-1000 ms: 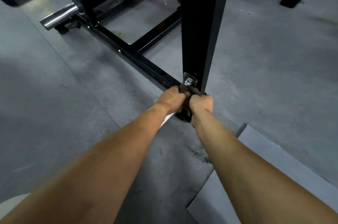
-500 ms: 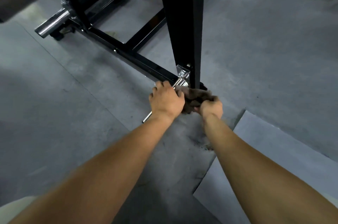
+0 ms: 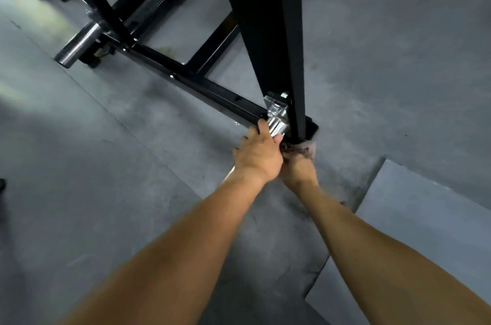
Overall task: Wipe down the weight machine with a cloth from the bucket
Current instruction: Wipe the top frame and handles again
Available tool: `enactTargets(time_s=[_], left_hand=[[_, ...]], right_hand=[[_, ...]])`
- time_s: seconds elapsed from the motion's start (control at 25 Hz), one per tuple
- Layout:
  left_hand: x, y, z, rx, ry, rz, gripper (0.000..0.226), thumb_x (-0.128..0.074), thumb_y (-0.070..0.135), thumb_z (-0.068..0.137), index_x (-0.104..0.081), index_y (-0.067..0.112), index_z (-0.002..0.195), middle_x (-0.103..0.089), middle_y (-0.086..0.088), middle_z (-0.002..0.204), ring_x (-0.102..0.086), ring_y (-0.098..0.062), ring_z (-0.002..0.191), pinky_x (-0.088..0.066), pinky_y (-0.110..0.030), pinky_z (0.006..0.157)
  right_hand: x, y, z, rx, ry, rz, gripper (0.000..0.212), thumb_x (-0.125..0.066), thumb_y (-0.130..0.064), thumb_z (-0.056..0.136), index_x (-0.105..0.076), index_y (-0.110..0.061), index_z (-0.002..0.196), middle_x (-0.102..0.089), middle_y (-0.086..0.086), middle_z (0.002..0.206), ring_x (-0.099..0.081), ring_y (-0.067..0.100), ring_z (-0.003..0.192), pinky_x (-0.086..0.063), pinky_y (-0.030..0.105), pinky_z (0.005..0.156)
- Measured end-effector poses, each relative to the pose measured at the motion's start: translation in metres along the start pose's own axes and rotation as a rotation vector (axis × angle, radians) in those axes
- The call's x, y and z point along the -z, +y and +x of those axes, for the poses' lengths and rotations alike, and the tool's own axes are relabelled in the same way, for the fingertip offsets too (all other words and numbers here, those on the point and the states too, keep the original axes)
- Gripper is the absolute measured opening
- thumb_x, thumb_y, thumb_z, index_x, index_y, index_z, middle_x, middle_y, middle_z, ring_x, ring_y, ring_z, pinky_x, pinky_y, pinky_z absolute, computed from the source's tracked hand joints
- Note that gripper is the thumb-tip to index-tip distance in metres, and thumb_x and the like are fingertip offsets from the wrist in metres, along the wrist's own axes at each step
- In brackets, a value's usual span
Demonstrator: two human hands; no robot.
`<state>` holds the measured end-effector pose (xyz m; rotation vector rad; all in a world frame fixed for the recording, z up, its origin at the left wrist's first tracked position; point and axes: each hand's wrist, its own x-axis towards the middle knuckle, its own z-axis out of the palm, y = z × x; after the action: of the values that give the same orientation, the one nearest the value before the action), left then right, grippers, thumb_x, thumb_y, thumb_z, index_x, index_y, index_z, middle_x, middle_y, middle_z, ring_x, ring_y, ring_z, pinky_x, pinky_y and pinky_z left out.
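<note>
Right hand (image 3: 299, 172) nearer left hand (image 3: 257, 154) on peg (image 3: 276, 124), cloth (image 3: 303, 149) in grip

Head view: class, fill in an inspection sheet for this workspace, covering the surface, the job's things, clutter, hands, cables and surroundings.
Surface: grey floor, scuffed dark near the foot of the post.
Job's things: black weight machine, its upright post meeting a base rail. A brown cloth is bunched against the post's foot. The bucket is not in view.
Clutter: nothing seen.
Hands: the left hand is curled over the chrome fitting beside the post. The right hand grips the cloth.
Cables: nothing seen.
Surroundings: a paler grey mat at lower right, and a chrome sleeve sticking out of the frame at upper left.
</note>
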<state>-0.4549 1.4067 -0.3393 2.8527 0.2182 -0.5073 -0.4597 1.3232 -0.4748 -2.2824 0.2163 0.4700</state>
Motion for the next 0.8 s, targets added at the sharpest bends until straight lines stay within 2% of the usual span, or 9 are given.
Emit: enactTargets(time_s=[0.08, 0.12, 0.16, 0.24, 0.36, 0.48, 0.6, 0.72, 0.8], left_hand=[[0.000, 0.000, 0.003, 0.005, -0.001, 0.010, 0.046, -0.032, 0.042, 0.108, -0.027, 0.013, 0.144, -0.041, -0.013, 0.140, -0.046, -0.037, 0.124, -0.041, -0.056, 0.096], [0.000, 0.000, 0.004, 0.017, -0.005, 0.012, 0.047, -0.032, 0.042, 0.108, -0.026, 0.013, 0.145, -0.041, -0.013, 0.140, -0.046, -0.038, 0.124, -0.040, -0.057, 0.096], [0.001, -0.001, 0.005, 0.025, -0.007, 0.013, 0.048, -0.032, 0.042, 0.108, -0.025, 0.013, 0.146, -0.041, -0.013, 0.141, -0.047, -0.039, 0.124, -0.040, -0.057, 0.096], [0.001, 0.000, 0.004, 0.032, -0.023, 0.019, 0.049, -0.033, 0.042, 0.108, -0.024, 0.013, 0.147, -0.040, -0.013, 0.141, -0.047, -0.039, 0.124, -0.040, -0.057, 0.096], [0.003, 0.001, 0.005, 0.019, -0.038, 0.017, 0.051, -0.032, 0.042, 0.109, -0.021, 0.013, 0.149, -0.038, -0.014, 0.144, -0.046, -0.041, 0.126, -0.040, -0.058, 0.097], [0.005, 0.001, 0.005, 0.028, -0.048, 0.003, 0.051, -0.033, 0.042, 0.108, -0.021, 0.013, 0.149, -0.039, -0.015, 0.143, -0.045, -0.042, 0.127, -0.039, -0.058, 0.098], [0.003, 0.000, 0.004, 0.011, -0.053, -0.001, 0.048, -0.034, 0.041, 0.108, -0.023, 0.014, 0.146, -0.040, -0.014, 0.142, -0.046, -0.041, 0.126, -0.039, -0.057, 0.097], [0.007, 0.005, 0.004, 0.059, -0.063, 0.012, 0.045, -0.035, 0.039, 0.108, -0.025, 0.014, 0.144, -0.039, -0.013, 0.143, -0.043, -0.039, 0.129, -0.037, -0.057, 0.098], [0.014, 0.015, 0.005, 0.101, -0.099, 0.107, 0.046, -0.039, 0.035, 0.106, -0.026, 0.011, 0.144, -0.039, -0.014, 0.147, -0.039, -0.037, 0.135, -0.036, -0.054, 0.103]], right_hand=[[-0.014, 0.007, 0.004, 0.164, -0.194, -0.334, 0.065, -0.052, -0.023, 0.095, -0.034, -0.018, 0.158, -0.031, 0.006, 0.164, -0.021, 0.029, 0.155, -0.020, 0.038, 0.125], [-0.011, 0.001, 0.006, 0.222, -0.235, -0.398, 0.074, -0.051, -0.023, 0.096, -0.020, -0.019, 0.163, -0.020, 0.002, 0.169, -0.008, 0.026, 0.158, -0.008, 0.039, 0.128], [-0.004, -0.010, 0.010, 0.273, -0.274, -0.452, 0.076, -0.052, -0.023, 0.097, -0.016, -0.018, 0.163, -0.018, 0.001, 0.169, -0.007, 0.023, 0.158, -0.005, 0.037, 0.128], [0.016, -0.029, 0.019, 0.273, -0.349, -0.609, 0.066, -0.052, -0.025, 0.098, -0.027, -0.018, 0.159, -0.033, -0.003, 0.162, -0.025, 0.018, 0.154, -0.020, 0.038, 0.125], [0.026, -0.032, 0.017, 0.210, -0.284, -0.652, 0.060, -0.054, -0.024, 0.095, -0.038, -0.021, 0.152, -0.043, -0.004, 0.156, -0.037, 0.017, 0.146, -0.027, 0.040, 0.118], [0.018, -0.028, -0.009, 0.169, -0.239, -0.595, 0.062, -0.053, -0.019, 0.097, -0.032, -0.015, 0.156, -0.038, 0.003, 0.156, -0.033, 0.024, 0.146, -0.026, 0.041, 0.118], [0.021, -0.022, 0.005, 0.264, -0.228, -0.558, 0.076, -0.054, -0.020, 0.098, -0.015, -0.017, 0.163, -0.023, 0.004, 0.166, -0.021, 0.025, 0.153, -0.013, 0.041, 0.125], [0.011, -0.003, 0.018, 0.332, -0.195, -0.513, 0.054, -0.052, -0.008, 0.098, -0.044, -0.014, 0.151, -0.041, 0.006, 0.154, -0.038, 0.028, 0.143, -0.030, 0.038, 0.121], [0.005, 0.014, 0.013, 0.338, -0.039, -0.446, 0.041, -0.056, -0.003, 0.094, -0.064, -0.013, 0.133, -0.054, 0.008, 0.137, -0.048, 0.031, 0.128, -0.038, 0.039, 0.112]])
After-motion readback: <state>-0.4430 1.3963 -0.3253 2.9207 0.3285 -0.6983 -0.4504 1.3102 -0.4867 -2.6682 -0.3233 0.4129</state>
